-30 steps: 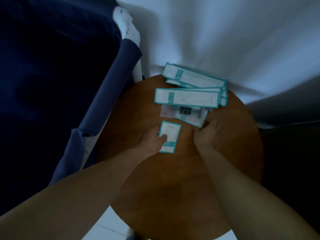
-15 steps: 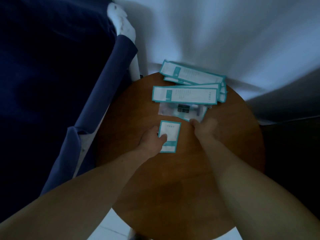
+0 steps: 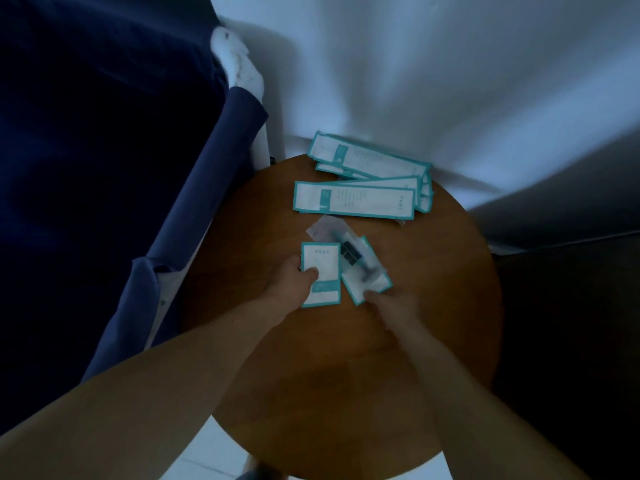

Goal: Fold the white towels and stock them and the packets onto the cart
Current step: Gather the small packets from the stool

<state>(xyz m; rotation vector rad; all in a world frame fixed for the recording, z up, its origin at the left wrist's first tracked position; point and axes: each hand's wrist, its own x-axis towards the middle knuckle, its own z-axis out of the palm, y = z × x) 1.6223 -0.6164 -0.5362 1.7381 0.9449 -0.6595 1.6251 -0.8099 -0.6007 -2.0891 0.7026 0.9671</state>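
Observation:
On a round wooden table [image 3: 433,306] lie white packets with teal borders. My left hand [image 3: 291,285] grips a small upright packet [image 3: 320,273] by its left edge, thumb on its face. My right hand [image 3: 391,306] pinches the near end of a second small packet [image 3: 369,284], which lies tilted beside the first. On it rests a clear plastic packet [image 3: 343,242] with a dark item inside. Several long packets [image 3: 353,199] lie fanned at the table's far edge. No towel or cart shows.
White fabric [image 3: 433,81] hangs behind the table. A dark blue cloth [image 3: 86,150] over a white frame [image 3: 239,71] stands close on the left. The right side is dark. Pale floor [image 3: 214,452] shows below the table's near edge.
My right hand has pulled the second small packet and the clear packet out from under the long packets, toward me and beside the left hand's packet. The left hand has kept its grip.

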